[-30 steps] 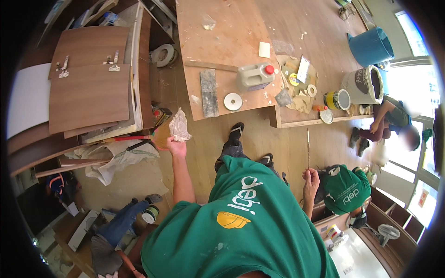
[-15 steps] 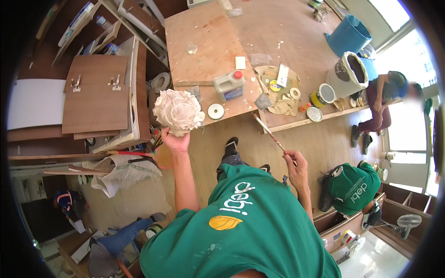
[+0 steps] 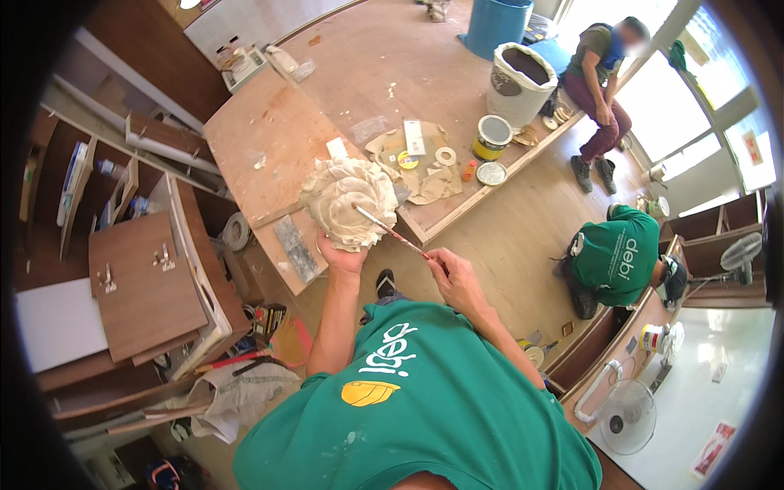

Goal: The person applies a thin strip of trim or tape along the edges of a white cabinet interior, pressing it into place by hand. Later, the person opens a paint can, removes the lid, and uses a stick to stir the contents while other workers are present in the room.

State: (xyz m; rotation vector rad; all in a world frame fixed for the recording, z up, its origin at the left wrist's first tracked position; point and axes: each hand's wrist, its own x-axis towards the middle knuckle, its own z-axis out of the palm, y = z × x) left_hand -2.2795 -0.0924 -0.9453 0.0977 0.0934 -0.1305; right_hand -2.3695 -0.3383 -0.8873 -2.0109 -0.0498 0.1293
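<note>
A round, ruffled cream bundle with layered folds like a large rose point(image 3: 343, 196) rests on the upturned fingers of my left hand point(image 3: 341, 257), in front of the worktable. My right hand point(image 3: 455, 282) is closed round one end of a thin stick point(image 3: 392, 231), pale towards its far part and reddish-brown near my fingers. Its dark tip lies over the bundle's folds; I cannot tell if the two touch. Behind the bundle, the plywood worktable point(image 3: 253, 155) carries a white card point(image 3: 336, 148).
Right of the bundle, a cardboard scrap point(image 3: 433, 184) holds tape rolls, near an open tin point(image 3: 494, 135), a white bucket point(image 3: 510, 90) and a blue tub point(image 3: 496, 28). One person point(image 3: 603, 94) sits at the table's edge; another in green point(image 3: 616, 253) bends over at right. Cabinets point(image 3: 147, 286) stand left.
My right hand has brought the stick leftward, onto the bundle in view. My left hand holds the bundle further right, over the table's edge in view. The whole view has turned to the right.
</note>
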